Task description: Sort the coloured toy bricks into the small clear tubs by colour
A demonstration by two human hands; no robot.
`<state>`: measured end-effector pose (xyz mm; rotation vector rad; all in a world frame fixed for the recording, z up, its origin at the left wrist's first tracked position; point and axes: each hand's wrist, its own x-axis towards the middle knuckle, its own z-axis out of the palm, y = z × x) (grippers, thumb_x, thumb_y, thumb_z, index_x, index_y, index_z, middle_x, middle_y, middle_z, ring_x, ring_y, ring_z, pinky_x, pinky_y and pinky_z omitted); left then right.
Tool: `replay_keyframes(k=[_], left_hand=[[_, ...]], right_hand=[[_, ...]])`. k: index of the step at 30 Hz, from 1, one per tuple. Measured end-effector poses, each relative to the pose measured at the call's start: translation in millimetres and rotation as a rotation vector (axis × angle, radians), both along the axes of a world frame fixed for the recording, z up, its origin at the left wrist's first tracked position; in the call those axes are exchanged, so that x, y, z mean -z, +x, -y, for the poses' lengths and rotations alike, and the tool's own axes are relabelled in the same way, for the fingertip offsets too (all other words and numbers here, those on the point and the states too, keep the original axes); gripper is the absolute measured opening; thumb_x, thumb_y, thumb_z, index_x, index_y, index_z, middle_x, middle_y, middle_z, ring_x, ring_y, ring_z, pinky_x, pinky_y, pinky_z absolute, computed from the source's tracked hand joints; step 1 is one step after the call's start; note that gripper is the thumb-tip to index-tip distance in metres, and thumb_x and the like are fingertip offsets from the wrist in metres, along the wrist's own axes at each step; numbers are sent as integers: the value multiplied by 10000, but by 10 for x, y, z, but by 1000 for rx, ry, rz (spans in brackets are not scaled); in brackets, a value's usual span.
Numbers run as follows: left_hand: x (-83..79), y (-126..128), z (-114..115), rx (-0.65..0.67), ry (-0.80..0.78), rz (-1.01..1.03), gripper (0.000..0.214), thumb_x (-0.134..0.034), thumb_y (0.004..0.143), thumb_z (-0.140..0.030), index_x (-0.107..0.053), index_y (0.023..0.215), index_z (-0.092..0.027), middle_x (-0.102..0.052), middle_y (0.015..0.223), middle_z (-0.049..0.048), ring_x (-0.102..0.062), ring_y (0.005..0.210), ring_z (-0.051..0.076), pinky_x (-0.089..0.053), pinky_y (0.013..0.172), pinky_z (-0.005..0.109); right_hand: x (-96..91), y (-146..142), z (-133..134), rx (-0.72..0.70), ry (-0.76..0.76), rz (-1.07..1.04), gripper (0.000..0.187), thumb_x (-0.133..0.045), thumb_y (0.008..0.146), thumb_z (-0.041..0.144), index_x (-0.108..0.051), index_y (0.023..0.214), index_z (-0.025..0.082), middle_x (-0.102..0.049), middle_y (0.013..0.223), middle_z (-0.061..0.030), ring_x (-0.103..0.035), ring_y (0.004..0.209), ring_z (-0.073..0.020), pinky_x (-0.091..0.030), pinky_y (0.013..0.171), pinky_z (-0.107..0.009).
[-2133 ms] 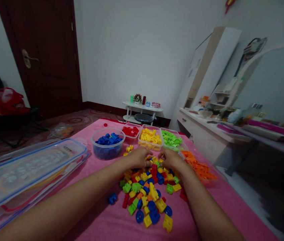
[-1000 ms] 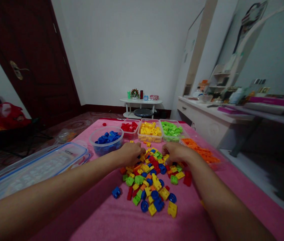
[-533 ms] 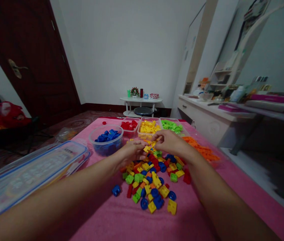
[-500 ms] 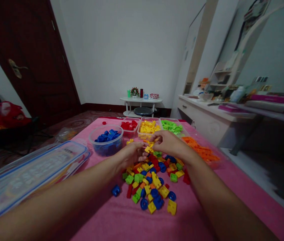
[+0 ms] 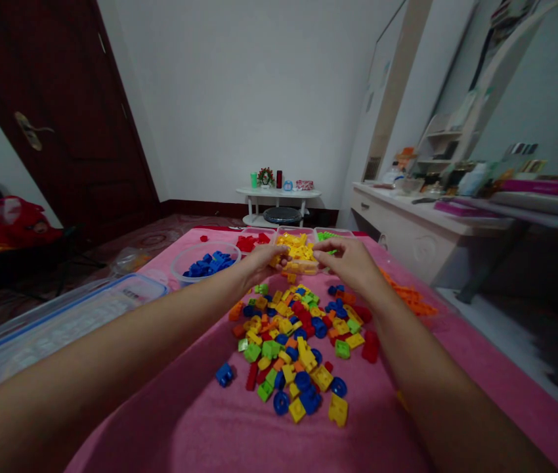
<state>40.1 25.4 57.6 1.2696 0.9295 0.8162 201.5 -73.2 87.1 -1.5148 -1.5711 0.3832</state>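
My left hand (image 5: 265,261) is at the near left corner of the clear box of yellow blocks (image 5: 297,266), its fingers curled around a yellow building block (image 5: 276,261). Over the right edge of that box is my right hand (image 5: 346,259). Its fingers are bent, with a gap between thumb and forefinger, and no block shows in it. A mixed heap of building blocks (image 5: 291,328) in yellow, blue, green, red and orange lies below both hands on the pink cloth (image 5: 195,427). One yellow block (image 5: 291,278) is just in front of the box.
A round tub of blue blocks (image 5: 180,264) stands left, beside a lidded plastic box (image 5: 77,322). Red blocks (image 5: 254,242) and green blocks (image 5: 327,235) flank the yellow ones in clear boxes. Orange blocks (image 5: 409,295) lie right, partly behind my right forearm. A white dresser (image 5: 402,226) stands beyond.
Both hands have moved from above the heap, forward to the box of yellow blocks, and are further apart. Yellow pieces that were between my hands are gone from over the heap.
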Motion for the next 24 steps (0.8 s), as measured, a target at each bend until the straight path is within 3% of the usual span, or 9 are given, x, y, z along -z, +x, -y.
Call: replay_keyframes(k=[3,6,9,11,15,20,24], left_hand=[[-184,154,-337,-95,82,-36,109,-589,799,-194,-562,726,-118,-533,591,-12,-482,500,61,-394,484,161],[-261,198,-439,-114,276,-143,130,-663,739,-212,-641,804,-102,-641,732,26,-594,690,121,-469,666,220],[-191,167,-296,-17,682,-399,256,-643,741,-202,-688,971,-98,-698,978,77,-623,921,186,-460,840,279],[-94,122,-119,95,855,-545,274,-585,773,-193,-698,1008,-110,-707,1002,80,-636,909,185,-467,828,278],[73,-65,245,289,1020,-822,260,-522,780,-157,-734,929,-169,-724,881,57,-645,805,177,-480,735,261],[153,-418,442,213,1165,-1239,330,-537,758,-121,-705,1030,-198,-672,1045,122,-612,987,243,-475,777,306],[231,-568,440,287,1144,-1420,291,-542,762,-143,-699,1005,-176,-674,948,143,-636,912,261,-479,714,310]], right_hand=[[153,68,-73,49,-59,113,216,-605,752,250,-707,908,139,-713,788,-62,-647,718,-168,-480,645,-253],[301,53,-103,51,-154,272,209,-609,730,193,-721,904,163,-718,815,-46,-639,738,-159,-451,635,-233],[395,12,-84,-53,-225,458,235,-592,701,124,-731,872,207,-718,845,-13,-627,758,-142,-416,629,-216],[436,-10,-65,-110,-280,545,220,-617,682,135,-727,851,223,-714,853,-1,-622,767,-143,-400,621,-216],[516,-49,-62,-93,-328,605,272,-706,645,242,-691,916,233,-692,921,-12,-612,820,-164,-392,641,-229],[577,-147,-62,-79,-315,648,202,-675,678,222,-681,879,236,-671,973,-20,-599,888,-172,-383,677,-237],[570,-231,-23,-61,-308,733,181,-624,697,197,-653,875,217,-658,961,-40,-594,883,-189,-363,643,-249]])
